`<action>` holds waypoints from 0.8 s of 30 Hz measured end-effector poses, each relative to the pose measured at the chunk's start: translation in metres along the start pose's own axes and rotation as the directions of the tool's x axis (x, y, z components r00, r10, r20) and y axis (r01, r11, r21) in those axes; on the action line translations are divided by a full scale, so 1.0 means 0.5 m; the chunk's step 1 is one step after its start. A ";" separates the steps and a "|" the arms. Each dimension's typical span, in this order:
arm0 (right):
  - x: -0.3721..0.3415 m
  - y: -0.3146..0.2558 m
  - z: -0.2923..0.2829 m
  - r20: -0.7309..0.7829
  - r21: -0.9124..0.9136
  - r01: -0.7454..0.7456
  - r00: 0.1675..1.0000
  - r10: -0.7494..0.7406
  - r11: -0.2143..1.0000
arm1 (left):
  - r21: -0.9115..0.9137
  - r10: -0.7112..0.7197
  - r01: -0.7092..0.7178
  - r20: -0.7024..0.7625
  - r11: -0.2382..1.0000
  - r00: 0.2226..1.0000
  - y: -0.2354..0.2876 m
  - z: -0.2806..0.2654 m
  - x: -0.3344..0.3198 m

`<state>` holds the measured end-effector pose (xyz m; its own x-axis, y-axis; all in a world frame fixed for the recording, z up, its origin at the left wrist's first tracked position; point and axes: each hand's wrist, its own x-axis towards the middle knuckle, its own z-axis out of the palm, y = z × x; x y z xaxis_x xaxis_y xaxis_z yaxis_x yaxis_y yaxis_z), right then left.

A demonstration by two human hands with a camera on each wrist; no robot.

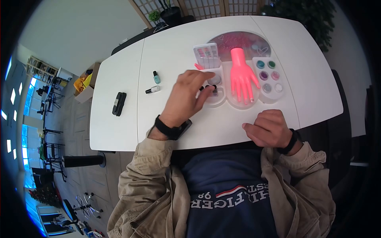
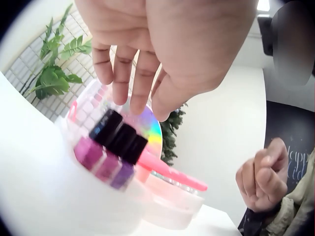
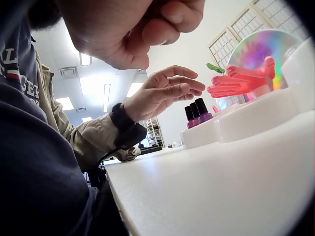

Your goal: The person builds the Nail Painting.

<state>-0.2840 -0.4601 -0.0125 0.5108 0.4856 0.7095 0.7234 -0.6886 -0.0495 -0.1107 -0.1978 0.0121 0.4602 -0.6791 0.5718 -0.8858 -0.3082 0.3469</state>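
My left hand (image 1: 185, 95) hovers with loosely bent fingers over the left part of a white nail-play tray (image 1: 216, 102). Under its fingertips, pink and purple nail polish bottles (image 2: 106, 164) with black caps stand in a row in that tray; the fingers are apart from the caps in the right wrist view (image 3: 198, 107). At the table's front edge my right hand (image 1: 270, 127) is held with curled fingers, and nothing shows in it. Between the hands, a pink model hand (image 1: 240, 77) lies on the tray, fingers toward me, with a small decoration on one fingertip.
Pots of coloured glitter (image 1: 264, 75) fill the tray's right side. A clear case of nail pieces (image 1: 206, 53) stands open behind my left hand. Left on the white table (image 1: 119, 71) are a teal bottle (image 1: 156, 77), a clear bottle (image 1: 152, 89) and a black object (image 1: 119, 104).
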 end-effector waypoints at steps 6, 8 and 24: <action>-0.003 0.002 0.004 -0.016 0.003 0.006 1.000 -0.006 1.000 | 0.125 -0.158 0.186 -0.204 0.975 0.966 -0.087 -0.093 -0.003; -0.004 0.001 0.004 -0.009 0.001 -0.001 1.000 0.001 1.000 | 0.127 -0.273 0.306 -0.225 0.944 0.935 -0.136 -0.112 -0.021; -0.002 0.000 0.005 0.007 0.002 -0.004 1.000 0.004 1.000 | 0.408 -0.530 0.498 -0.039 0.765 0.847 -0.274 -0.034 -0.096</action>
<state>-0.2833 -0.4592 -0.0152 0.5168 0.4864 0.7045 0.7224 -0.6893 -0.0541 -0.0104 -0.1118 -0.0503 0.8617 -0.3857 0.3298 -0.4729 -0.8460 0.2464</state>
